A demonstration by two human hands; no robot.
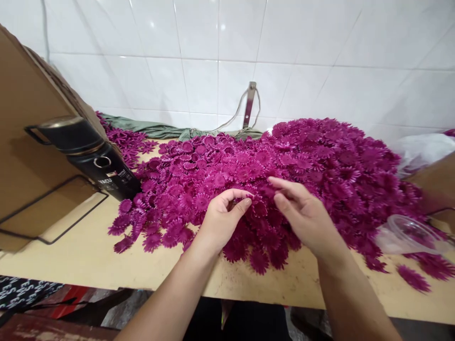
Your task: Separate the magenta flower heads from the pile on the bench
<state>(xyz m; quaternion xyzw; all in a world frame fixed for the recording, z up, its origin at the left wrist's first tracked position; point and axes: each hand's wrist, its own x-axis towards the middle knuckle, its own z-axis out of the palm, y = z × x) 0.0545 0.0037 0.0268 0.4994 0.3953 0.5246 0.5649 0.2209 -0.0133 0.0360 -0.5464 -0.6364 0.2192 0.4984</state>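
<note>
A broad heap of magenta artificial flower heads (320, 156) covers the middle and right of the wooden table. My left hand (229, 213) is at the front of the heap, thumb and forefinger pinched on a magenta flower piece (250, 196), which its fingertips partly hide. To its right, my right hand (302, 208) hovers over the flowers, forefinger and thumb apart, and I see nothing between them. A small gap separates the two hands.
A black bottle (106, 173) leans beside cardboard (31, 142) and a black wire frame (76, 215) at the left. A clear plastic container (408, 237) lies at the right. Behind stand a tiled wall (199, 33), a metal bracket (250, 104) and green cloth (149, 127).
</note>
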